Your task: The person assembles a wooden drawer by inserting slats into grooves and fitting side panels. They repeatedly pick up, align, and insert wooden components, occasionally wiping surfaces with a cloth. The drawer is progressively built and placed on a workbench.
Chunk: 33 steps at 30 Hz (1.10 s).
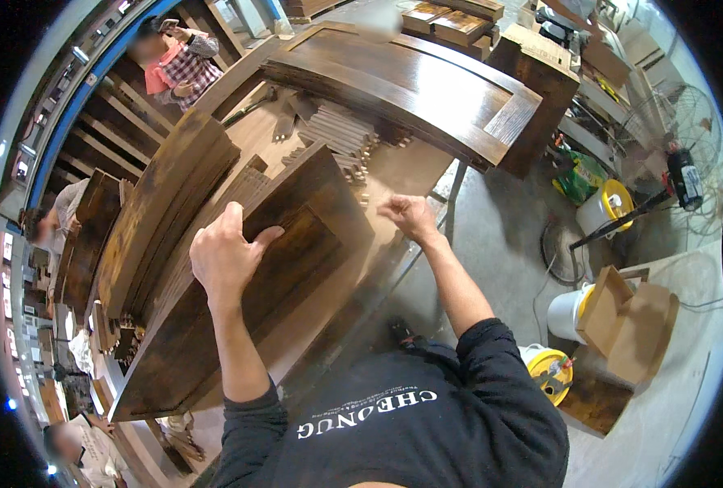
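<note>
A dark brown wooden panel (284, 260) with a recessed middle stands on edge in front of me, slanting across the worktable. My left hand (227, 252) grips its upper edge, thumb stretched along the near face and fingertips hidden behind. Just off the panel's right end is my right hand (410, 215), its fingers curled together in a pinch; whatever they hold, if anything, is too small to make out. Beyond the panel lies a pile of short wooden sticks (337, 134). More brown boards (162, 203) stand on edge to the left.
A large framed wooden panel (394, 73) lies across the far side. On the right are a floor fan (683, 175), a yellow-rimmed bucket (605, 207), a white bucket (567, 313) and an opened cardboard box (634, 325). Other people, including a person in checks (187, 73), are at left.
</note>
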### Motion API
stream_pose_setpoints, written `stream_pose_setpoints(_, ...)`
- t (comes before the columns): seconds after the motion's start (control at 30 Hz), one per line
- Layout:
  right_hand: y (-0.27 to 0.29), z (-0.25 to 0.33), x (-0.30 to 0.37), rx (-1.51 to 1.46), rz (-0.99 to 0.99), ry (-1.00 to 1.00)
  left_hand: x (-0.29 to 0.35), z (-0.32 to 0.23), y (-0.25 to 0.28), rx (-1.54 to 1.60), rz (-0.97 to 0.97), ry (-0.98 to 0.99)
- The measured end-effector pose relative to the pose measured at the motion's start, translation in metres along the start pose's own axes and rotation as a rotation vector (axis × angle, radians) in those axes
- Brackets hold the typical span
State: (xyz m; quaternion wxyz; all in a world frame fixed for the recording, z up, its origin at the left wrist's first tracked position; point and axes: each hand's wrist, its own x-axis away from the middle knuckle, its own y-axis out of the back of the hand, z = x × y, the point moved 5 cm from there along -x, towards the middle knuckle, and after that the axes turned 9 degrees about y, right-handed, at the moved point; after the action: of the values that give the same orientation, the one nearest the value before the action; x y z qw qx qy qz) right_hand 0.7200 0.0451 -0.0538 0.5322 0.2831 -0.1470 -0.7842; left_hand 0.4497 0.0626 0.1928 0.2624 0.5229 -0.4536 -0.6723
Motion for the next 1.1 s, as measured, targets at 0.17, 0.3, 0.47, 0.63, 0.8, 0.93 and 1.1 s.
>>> stream_pose_setpoints(0.17,-0.009,0.026,0.01,0.032,-0.002,0.071,-0.003,-0.005,-0.003,-0.006,0.003,-0.01)
stream_pose_setpoints(0.3,-0.036,0.006,0.004,-0.279,0.093,-0.058,-0.006,-0.002,-0.002,-0.033,-0.001,0.018)
stream_pose_setpoints(0.47,-0.067,-0.049,0.003,-0.568,-0.028,-0.163,-0.002,0.01,0.002,-0.057,-0.012,0.021)
stream_pose_setpoints(0.63,-0.049,-0.047,-0.002,-0.582,-0.079,-0.129,-0.006,0.012,-0.002,0.155,-0.031,-0.052)
stream_pose_setpoints(0.8,-0.078,0.005,-0.006,-0.621,0.232,0.014,0.017,0.013,-0.006,0.121,-0.045,-0.067)
stream_pose_setpoints(0.93,-0.064,0.046,-0.003,-0.82,0.048,0.31,0.027,0.044,0.046,0.165,0.134,-0.058)
stream_pose_setpoints(1.1,-0.031,0.035,-0.031,-0.711,0.057,0.199,0.009,0.049,0.111,0.227,0.07,-0.073)
